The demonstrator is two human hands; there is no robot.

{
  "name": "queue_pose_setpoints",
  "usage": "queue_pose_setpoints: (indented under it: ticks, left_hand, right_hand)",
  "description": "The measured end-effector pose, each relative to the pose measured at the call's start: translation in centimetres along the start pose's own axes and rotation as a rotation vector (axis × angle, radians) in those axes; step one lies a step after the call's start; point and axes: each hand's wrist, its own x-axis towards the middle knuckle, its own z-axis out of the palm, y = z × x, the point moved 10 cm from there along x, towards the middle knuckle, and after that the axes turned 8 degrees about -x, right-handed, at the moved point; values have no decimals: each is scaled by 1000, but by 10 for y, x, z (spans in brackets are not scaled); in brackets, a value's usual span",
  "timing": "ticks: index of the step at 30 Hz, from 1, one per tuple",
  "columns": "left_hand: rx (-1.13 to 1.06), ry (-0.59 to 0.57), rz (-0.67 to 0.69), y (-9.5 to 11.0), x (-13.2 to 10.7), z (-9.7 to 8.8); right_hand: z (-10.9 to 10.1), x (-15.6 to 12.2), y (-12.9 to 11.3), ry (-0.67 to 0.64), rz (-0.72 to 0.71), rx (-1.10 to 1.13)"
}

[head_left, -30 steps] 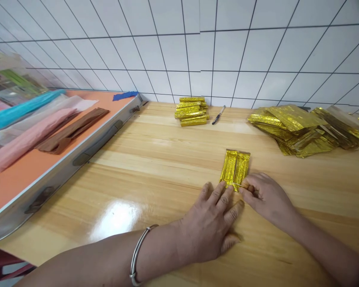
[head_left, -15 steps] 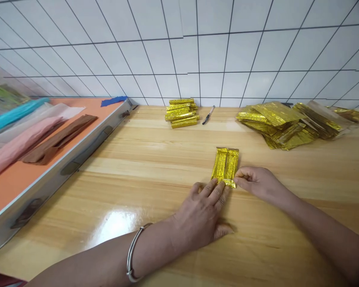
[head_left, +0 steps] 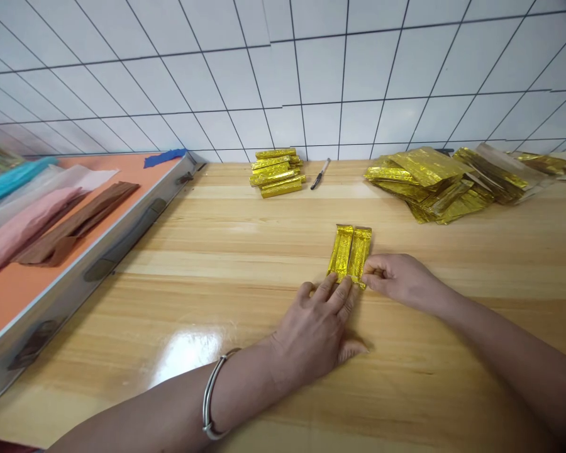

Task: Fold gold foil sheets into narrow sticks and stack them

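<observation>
Pressing folded gold foil (head_left: 342, 251), right of frame centre, against the surface (head_left: 193, 264) with the outstretched left hand (head_left: 315, 332); pinching the foil's lower right corner with the right hand (head_left: 402, 280).

The wooden tabletop (head_left: 207, 239) carries a folded gold foil (head_left: 358, 251), gold strips (head_left: 277, 174), a pen (head_left: 319, 175) and gold sheets (head_left: 431, 182)

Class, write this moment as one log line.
left hand: on near edge of folded rectangular gold-foil piece | right hand: pinched at its near right corner | behind: slim gold-foil strips
</observation>
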Motion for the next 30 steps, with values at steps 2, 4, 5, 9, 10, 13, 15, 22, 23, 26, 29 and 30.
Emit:
queue_pose_setpoints:
  ticks: [2,4,5,9,10,13,15,22,23,26,29,30]
  left_hand:
    - [0,6,-13,1,2,-2]
    - [-4,5,-24,1,5,-3]
    - [-6,4,-28,1,6,-4]
    - [-17,-2,-27,0,8,-4]
    - [-20,-2,-25,0,8,-3]
    - [-25,1,-20,1,9,-3]
    - [-23,5,-18,1,9,-3]
    - [-9,12,2,2,8,-3]
    - [-9,13,2,2,8,-3]
    - [-12,15,9,2,9,-4]
    - [-10,16,13,3,8,-4]
    - [-9,18,13,3,8,-4]
  right_hand:
    - [1,0,0,-9,-5,-2]
    - [1,0,0,-19,-6,-7]
    - [1,0,0,-25,-6,-11]
    - [-1,-1,-1,-21,-5,-28]
    - [-2,-1,-2,-19,-5,-30]
    - [-3,0,-4,-16,-2,-38]
    - [-3,0,-3,-5,8,-49]
    - [-13,-5,0,93,-6,22]
    - [-18,-9,-4,130,-22,26]
    - [-29,-25,-26,230,-134,-44]
    - [-23,-42,-49,265,-273,-201]
    - [-18,-47,-54,266,-307,-245]
